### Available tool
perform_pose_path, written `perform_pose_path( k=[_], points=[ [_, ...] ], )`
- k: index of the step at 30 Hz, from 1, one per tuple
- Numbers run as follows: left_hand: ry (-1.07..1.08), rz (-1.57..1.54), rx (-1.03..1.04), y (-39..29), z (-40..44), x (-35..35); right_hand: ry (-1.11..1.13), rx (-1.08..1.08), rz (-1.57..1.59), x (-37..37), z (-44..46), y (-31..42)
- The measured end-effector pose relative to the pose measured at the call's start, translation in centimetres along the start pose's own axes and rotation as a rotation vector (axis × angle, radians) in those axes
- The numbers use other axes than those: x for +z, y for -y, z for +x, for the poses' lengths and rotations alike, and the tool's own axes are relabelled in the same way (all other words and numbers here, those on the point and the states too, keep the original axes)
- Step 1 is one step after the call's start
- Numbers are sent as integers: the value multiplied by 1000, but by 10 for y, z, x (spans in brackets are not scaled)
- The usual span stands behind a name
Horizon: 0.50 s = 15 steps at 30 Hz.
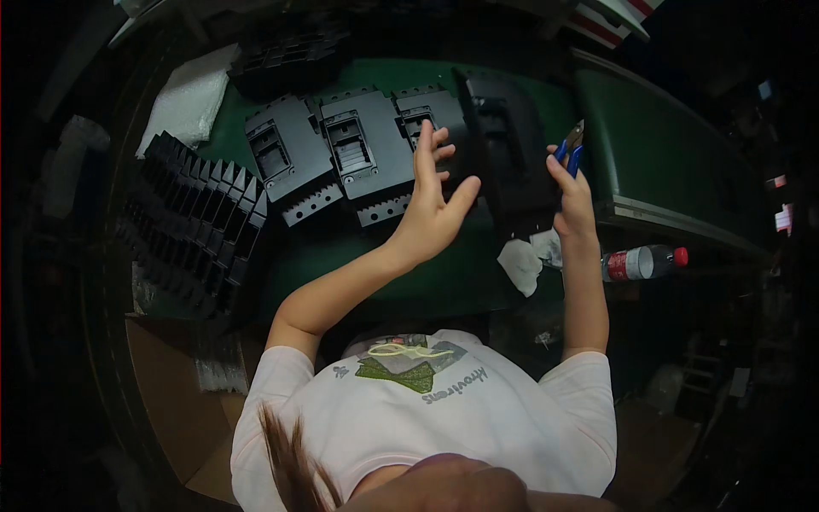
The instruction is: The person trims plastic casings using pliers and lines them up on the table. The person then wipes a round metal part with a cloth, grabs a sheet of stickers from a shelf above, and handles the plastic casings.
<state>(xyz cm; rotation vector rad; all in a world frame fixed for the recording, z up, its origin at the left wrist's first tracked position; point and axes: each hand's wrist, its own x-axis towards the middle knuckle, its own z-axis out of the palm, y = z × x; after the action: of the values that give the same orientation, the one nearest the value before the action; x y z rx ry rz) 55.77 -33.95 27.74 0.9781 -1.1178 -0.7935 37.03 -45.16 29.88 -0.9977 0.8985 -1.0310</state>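
My left hand (433, 209) is open, its fingers spread and thumb out, just left of a dark black plastic housing (510, 162). That housing is tilted up above the green table, and whether my left hand touches it I cannot tell. At the housing's right edge, my right hand (575, 194) is closed around blue-handled cutting pliers (573, 155), jaws pointing up. My right fingers also lie against or close to the housing; the exact contact is hidden. Left of it, grey-black plastic housings (365, 141) with rectangular openings lie in a row.
Stacked black parts (205, 218) stand at the left, more (290, 60) at the back. Bubble wrap (189, 98) lies back left. A crumpled white piece (520, 266) and a red-capped bottle (640, 263) are near my right forearm. A cardboard box (166, 375) sits at lower left.
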Motion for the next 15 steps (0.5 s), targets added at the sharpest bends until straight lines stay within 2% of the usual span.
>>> perform_pose_path(
  k=[1,2,4,5,6,8,10,11,14,15],
  points=[
    [36,193,125,-15,-7,-1,5,-2,-9,-4,14,1],
    [183,102,164,-31,-10,-4,17,-55,-54,-6,27,2],
    [577,-174,222,-55,-16,-12,48,-138,-159,3,38,0],
    [681,-434,236,-62,-23,-9,61,-123,-155,9,41,-3],
    [752,-647,165,-72,-32,-10,72,-132,-253,16,44,-8],
    [841,-980,125,-87,-46,-13,109,-113,-378,33,47,-21],
    [821,-1130,232,-97,-54,-12,119,-110,-514,50,50,-25],
    [816,-1243,149,-107,-58,-17,153,-78,-502,57,52,-26],
    [786,-1353,99,-106,-61,-13,194,-77,-552,60,69,-34],
    [799,-1429,90,-104,-62,-11,206,-158,-750,59,73,-33]
  ],
)
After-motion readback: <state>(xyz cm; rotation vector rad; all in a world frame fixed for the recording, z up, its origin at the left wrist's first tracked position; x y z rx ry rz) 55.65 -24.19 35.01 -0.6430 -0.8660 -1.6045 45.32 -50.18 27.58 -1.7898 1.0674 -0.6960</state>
